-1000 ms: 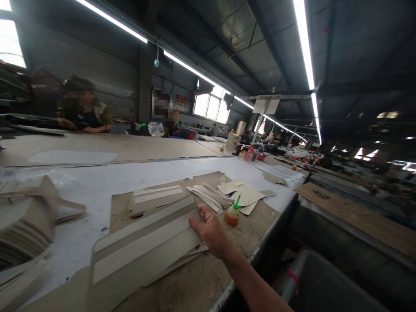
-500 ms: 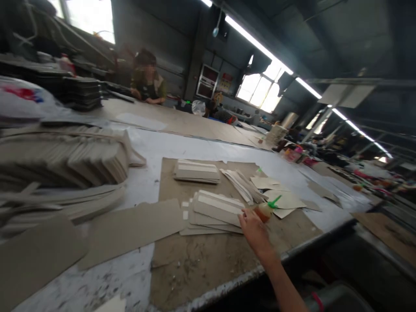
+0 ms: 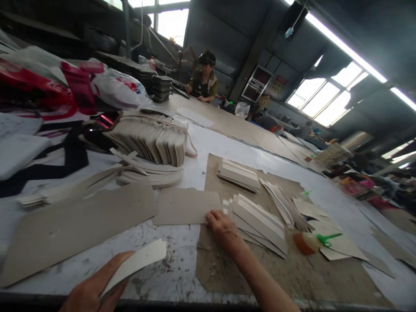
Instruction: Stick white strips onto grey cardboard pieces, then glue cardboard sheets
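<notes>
My left hand (image 3: 94, 284), at the bottom left, is closed around a pale curved strip (image 3: 143, 260), perhaps several stacked together. My right hand (image 3: 224, 229) is at the near right corner of a flat grey-beige cardboard panel (image 3: 186, 206), its fingers pressed together on the edge. A larger panel (image 3: 87, 221) of the same colour lies to the left and meets it. Just right of my right hand is a fanned stack of panels with pale strips (image 3: 260, 216) on them. Beyond it, a squeeze bottle (image 3: 307, 242) with amber liquid and a green nozzle lies tilted.
A second small stack (image 3: 238, 173) and loose strips (image 3: 279, 201) lie on a brown sheet (image 3: 224, 271). Bundled pieces (image 3: 149, 136) stand at the back left, near a pink bottle (image 3: 81, 86) and plastic bags. Another person (image 3: 204, 80) is across the table.
My right hand has moved left from the fanned stack to the cardboard panel's corner. My left hand with the pale strip has come into view. The camera has turned left.
</notes>
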The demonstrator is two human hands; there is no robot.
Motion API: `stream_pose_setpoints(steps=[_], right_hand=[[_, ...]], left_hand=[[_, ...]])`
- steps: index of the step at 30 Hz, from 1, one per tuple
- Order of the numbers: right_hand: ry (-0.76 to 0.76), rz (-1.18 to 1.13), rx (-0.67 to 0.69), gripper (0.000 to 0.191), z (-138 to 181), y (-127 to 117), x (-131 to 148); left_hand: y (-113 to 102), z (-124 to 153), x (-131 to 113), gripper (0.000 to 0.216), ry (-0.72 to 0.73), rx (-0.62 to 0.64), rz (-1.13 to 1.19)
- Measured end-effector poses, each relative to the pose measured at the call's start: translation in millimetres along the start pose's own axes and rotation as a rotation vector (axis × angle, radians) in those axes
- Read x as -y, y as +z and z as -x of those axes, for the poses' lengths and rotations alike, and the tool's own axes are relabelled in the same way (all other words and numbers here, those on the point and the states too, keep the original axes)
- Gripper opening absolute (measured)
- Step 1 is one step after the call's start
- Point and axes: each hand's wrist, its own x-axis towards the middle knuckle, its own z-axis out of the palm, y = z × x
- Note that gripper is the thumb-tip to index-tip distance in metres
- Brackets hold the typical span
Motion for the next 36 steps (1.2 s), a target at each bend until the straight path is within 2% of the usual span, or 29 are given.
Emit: stream_pose_setpoints(steps=[3,6,9,11,14,17,20,23,26,29,31,33,36], right_hand=[[-0.132,0.093,-0.016,0.022,-1,7,-5],[-0.228,0.159,-0.035,0.016,-3,4,-7],[-0.287,0.192,-0.073,0.016,-4,-12,-3],[-0.311,0.196,-0.107,0.018,2,-31,4],[-0.331,0.176,-0.165,0.021,29,-57,18],[-0.311,0.104,-0.162,0.028,71,-67,30],[-0.280,-0.003,-0.092,0.034,107,-62,39],[-0.196,-0.136,-0.027,0.027,116,-55,48],[-0.094,-0.239,-0.021,0.020,91,-54,54],[-0.035,-0.253,-0.004,0.019,41,-55,58],[0.012,-0.237,0.081,0.017,0,-54,61],[0.042,-0.221,0.129,0.017,-42,-51,65],[0.026,-0.206,0.113,0.020,-99,-44,73]], left_hand=[[-2,8,-17,0.038,-0.036,-0.023,0.095],[-8,3,-33,0.039,-0.103,0.029,0.148],[-14,-5,-37,0.046,-0.221,0.128,0.235],[-17,-8,-36,0.052,-0.347,0.235,0.386],[-22,-6,-41,0.050,-0.541,0.411,0.724],[-26,0,-55,0.043,-0.614,0.489,0.989],[-27,3,-66,0.042,-0.659,0.500,1.080],[-23,6,-69,0.045,-0.641,0.504,1.037],[-15,7,-67,0.055,-0.562,0.508,0.864],[-5,3,-63,0.069,-0.467,0.492,0.689],[-2,-1,-61,0.077,-0.423,0.451,0.621],[-2,-5,-62,0.071,-0.399,0.410,0.560],[-9,-10,-62,0.053,-0.370,0.369,0.457]])
